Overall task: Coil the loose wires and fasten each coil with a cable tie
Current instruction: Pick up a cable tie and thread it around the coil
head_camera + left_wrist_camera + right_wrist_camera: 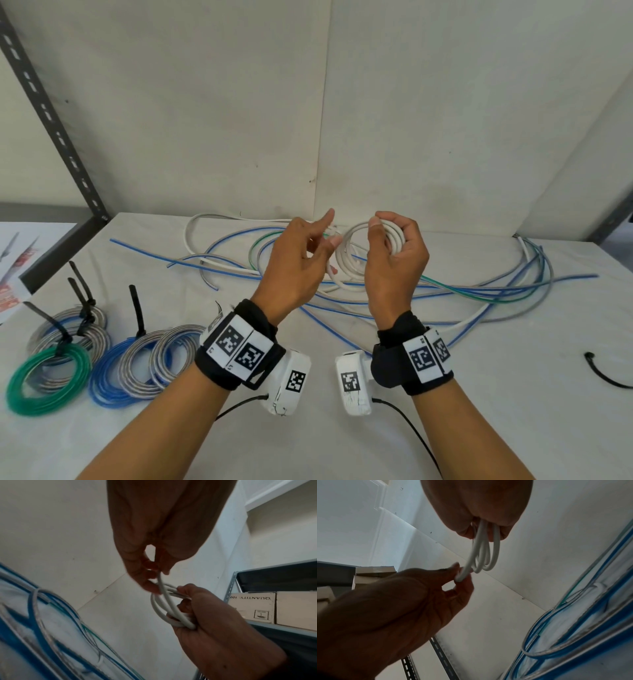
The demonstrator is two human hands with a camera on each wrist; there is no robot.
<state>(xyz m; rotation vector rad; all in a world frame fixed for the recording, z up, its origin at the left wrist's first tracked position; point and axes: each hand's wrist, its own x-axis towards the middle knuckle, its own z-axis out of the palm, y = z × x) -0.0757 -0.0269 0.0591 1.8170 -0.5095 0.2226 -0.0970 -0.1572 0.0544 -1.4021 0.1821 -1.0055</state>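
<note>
**White coil in the right hand, its tail in the left**

The table (445,428) is broad and pale, with bare room in front of both wrists and walls close behind. Across its far half sprawls the loose wires (479,291), blue, green, grey and white, tangled and running mostly left to right. At the near left lie the finished coils (102,359), each tied with a black strap. One spare cable tie (603,375) lies alone near the right edge, well apart from the hands and on the right hand's side.

Both hands are raised above the tangle. The right hand (397,260) has fingers and thumb curled round the white coil (356,253), holding its loops upright, ring face toward the person. The left hand (301,263), just beside it, pinches the white wire's free tail (160,582) between thumb and a finger, forefinger pointing up; the tail runs across the coil's left side.

I judge the winding nearly done: the tail wants laying into the loops. The tie is nearer the right hand, but that hand is occupied, so the coil may need passing over first.
</note>
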